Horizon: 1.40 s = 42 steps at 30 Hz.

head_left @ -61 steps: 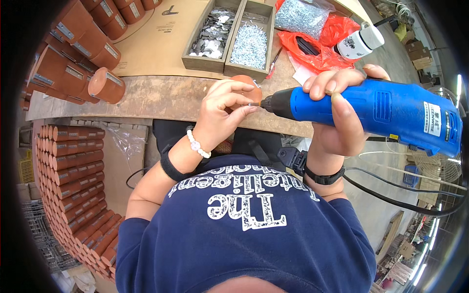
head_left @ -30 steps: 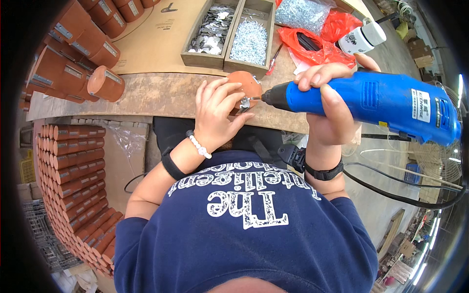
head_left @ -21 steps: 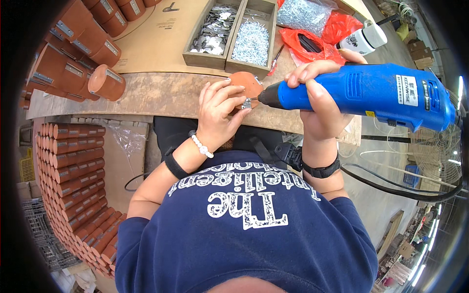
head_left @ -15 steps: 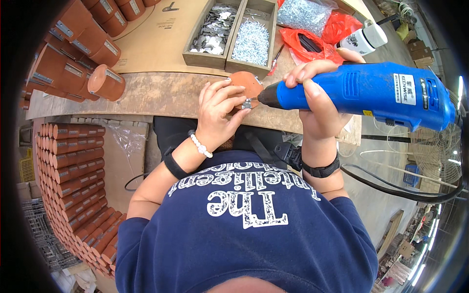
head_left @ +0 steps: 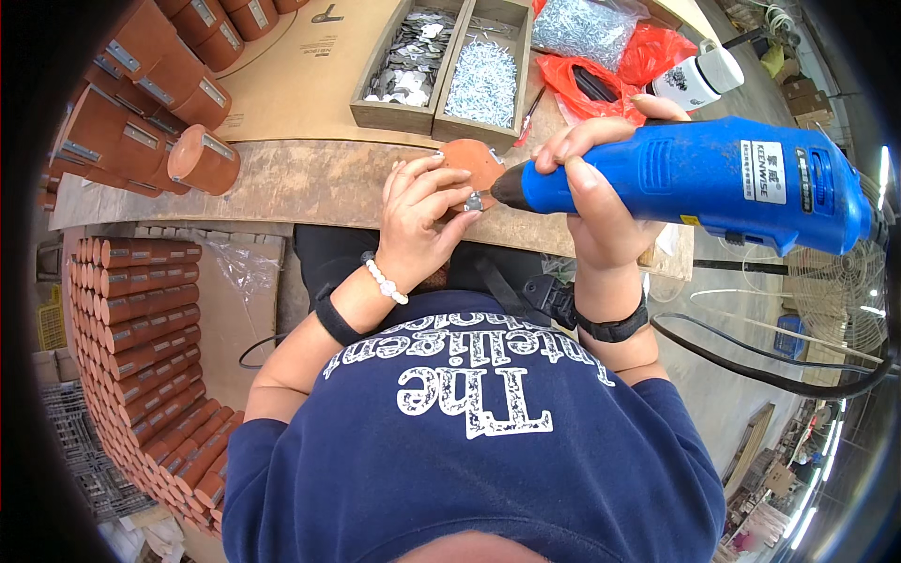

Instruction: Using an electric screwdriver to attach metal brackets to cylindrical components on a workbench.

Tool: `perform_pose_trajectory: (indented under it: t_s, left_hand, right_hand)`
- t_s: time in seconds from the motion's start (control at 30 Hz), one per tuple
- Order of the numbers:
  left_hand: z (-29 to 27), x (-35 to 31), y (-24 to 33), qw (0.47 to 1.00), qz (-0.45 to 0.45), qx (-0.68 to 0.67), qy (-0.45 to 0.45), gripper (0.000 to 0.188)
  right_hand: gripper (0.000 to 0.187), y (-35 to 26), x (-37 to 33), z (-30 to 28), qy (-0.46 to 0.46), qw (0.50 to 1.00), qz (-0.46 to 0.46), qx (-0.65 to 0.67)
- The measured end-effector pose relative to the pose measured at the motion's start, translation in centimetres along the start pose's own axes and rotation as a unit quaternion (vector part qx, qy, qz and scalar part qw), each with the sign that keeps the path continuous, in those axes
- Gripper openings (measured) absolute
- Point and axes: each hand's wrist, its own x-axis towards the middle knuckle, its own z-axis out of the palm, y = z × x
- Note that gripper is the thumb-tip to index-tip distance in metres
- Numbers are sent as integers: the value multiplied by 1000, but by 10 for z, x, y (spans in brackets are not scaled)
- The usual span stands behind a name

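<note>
My right hand (head_left: 605, 192) is wrapped round a blue electric screwdriver (head_left: 694, 178), held nearly level, its dark tapered nose pointing left. The nose is close to a small metal clip (head_left: 474, 201) at the near edge of a reddish-brown round piece (head_left: 479, 161); I cannot tell whether the tip touches it. Other small metal bits show at the far edge of that piece. My left hand (head_left: 422, 202) grips the round piece from its left side, with the thumb beside the clip and the fingers lying over the edge. Its lower part is hidden.
Beyond my hands stand wooden boxes of flat metal pieces (head_left: 413, 56) and screws (head_left: 483, 89). A red plastic bag (head_left: 572, 84) and a white bottle (head_left: 690, 80) are at right. Reddish-brown cylinders (head_left: 205, 159) stand on the bench at left; more are stacked below (head_left: 150, 310).
The screwdriver and my right hand have shifted slightly left and down, bringing the nose nearer the round piece. My left hand has stayed almost still.
</note>
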Motion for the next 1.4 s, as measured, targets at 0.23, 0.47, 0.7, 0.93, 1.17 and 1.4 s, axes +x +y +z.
perform_pose_trajectory:
  t_s: [0.23,0.47,0.7,0.93,1.17,1.4]
  left_hand:
    - [2,0,-2,1000,13,-4,13,23]
    - [3,-1,-4,1000,11,-10,16,23]
    - [2,-1,-4,1000,7,-24,15,23]
    - [3,-1,-5,999,12,-45,18,25]
    - [3,0,-6,999,23,-38,19,26]
    - [2,2,-3,999,23,-33,20,24]
  right_hand:
    - [53,5,1,0,-48,998,-23,-43]
    - [48,9,7,-3,-101,983,-61,-144]
    - [47,10,9,7,-61,998,7,-32]
    - [44,13,15,10,-75,996,20,-51]
    - [43,23,23,15,-71,995,-29,-67]
    - [42,25,23,12,-66,994,-29,-87]
